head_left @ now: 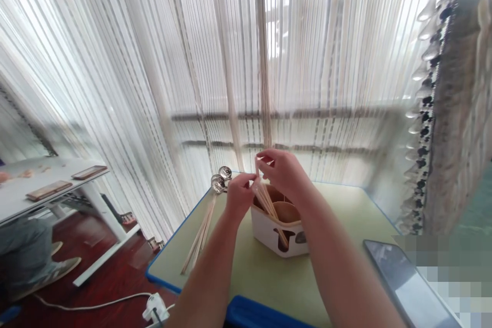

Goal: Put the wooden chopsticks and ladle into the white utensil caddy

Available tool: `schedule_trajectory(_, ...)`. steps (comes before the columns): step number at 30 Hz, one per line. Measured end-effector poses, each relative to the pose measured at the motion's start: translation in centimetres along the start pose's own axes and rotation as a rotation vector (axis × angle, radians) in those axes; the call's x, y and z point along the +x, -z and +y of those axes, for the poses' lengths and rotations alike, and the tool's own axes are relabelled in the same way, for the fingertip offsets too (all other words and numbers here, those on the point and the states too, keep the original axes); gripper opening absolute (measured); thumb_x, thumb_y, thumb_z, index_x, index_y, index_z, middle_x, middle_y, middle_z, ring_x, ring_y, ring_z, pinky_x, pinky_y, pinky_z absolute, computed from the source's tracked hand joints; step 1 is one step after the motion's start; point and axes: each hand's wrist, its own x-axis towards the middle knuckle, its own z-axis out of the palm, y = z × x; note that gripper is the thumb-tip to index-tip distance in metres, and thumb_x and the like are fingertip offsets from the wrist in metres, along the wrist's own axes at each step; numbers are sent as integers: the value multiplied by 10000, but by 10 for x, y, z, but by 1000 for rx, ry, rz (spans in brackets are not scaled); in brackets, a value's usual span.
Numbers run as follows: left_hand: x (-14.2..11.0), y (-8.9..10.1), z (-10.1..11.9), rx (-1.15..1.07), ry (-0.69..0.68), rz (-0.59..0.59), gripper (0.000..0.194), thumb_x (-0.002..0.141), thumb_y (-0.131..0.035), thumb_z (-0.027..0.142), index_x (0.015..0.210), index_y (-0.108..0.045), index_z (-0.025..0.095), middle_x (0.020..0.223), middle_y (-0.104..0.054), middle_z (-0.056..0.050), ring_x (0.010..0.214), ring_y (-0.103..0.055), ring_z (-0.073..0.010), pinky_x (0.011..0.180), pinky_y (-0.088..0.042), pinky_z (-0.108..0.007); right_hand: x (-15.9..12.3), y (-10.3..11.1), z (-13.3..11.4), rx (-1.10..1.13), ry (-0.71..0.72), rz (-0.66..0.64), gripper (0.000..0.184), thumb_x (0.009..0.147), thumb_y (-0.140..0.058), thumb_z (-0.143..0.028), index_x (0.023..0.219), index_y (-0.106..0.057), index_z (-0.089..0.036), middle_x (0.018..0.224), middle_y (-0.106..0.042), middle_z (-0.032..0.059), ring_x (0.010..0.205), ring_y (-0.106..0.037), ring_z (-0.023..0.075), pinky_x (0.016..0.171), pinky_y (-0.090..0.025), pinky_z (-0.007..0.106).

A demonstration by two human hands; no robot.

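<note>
A white utensil holder (265,228) with a brown inside and a cut-out in its front stands on the table. Several pale chopsticks (269,204) lean in it, their upper ends by my fingers. My left hand (240,196) pinches at these upper ends, over the holder's left rim. Above the holder, my right hand (282,170) is closed in a pinch on something thin and whitish, too small to make out. Left of my left hand lie shiny metal spoons (218,184), with more loose chopsticks (200,238) nearer to me.
The greenish table (346,215) has a blue edge. A tablet-like device (400,271) lies at its right, and a blue object (265,312) is at the near edge. Sheer curtains (215,61) hang behind. A person's leg (28,251), another table (88,184) and a power strip (156,307) are at left.
</note>
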Motion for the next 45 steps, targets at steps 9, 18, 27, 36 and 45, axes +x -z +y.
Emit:
schedule_trajectory(9, -9, 8, -8, -132, 91, -109, 156, 722, -594, 234, 775, -716, 152, 638, -611, -8, 579, -475, -108, 545, -374, -224, 3, -7, 9, 23, -1, -47, 219, 841, -481, -253, 1000, -613, -182, 705, -664, 10, 429, -523, 78, 573, -437, 239)
schedule_trajectory(18, -13, 8, -5, -214, 118, -99, 122, 687, -621, 236, 713, -706, 153, 598, -576, 10, 560, -436, -92, 524, -347, -213, 1, -16, 6, -95, 41, 49, 152, 758, -502, -203, 716, -644, -168, 690, -652, 41, 648, -570, 140, 586, -396, 242)
schedule_trajectory(27, -16, 8, 0, -179, 74, -57, 137, 680, -628, 249, 752, -716, 173, 645, -614, -5, 610, -492, -108, 563, -382, -227, -1, -23, 5, -93, 50, 87, 168, 758, -515, -220, 702, -666, -172, 675, -652, 40, 664, -573, 143, 625, -411, 253)
schedule_trajectory(36, -16, 3, -8, -251, 159, 50, 196, 667, -664, 303, 808, -719, 178, 682, -641, -13, 614, -488, -102, 568, -379, -223, 1, -27, 11, -19, 4, -57, 179, 743, -534, -240, 717, -697, -169, 648, -654, 32, 597, -566, 126, 553, -402, 228)
schedule_trajectory(45, -16, 2, -12, -185, 187, 58, 215, 671, -657, 331, 809, -709, 175, 732, -662, -25, 634, -519, -113, 570, -398, -224, 2, -22, 9, -80, -12, -67, 403, 863, -382, -364, 653, -657, -159, 568, -606, 49, 479, -502, 122, 495, -345, 259)
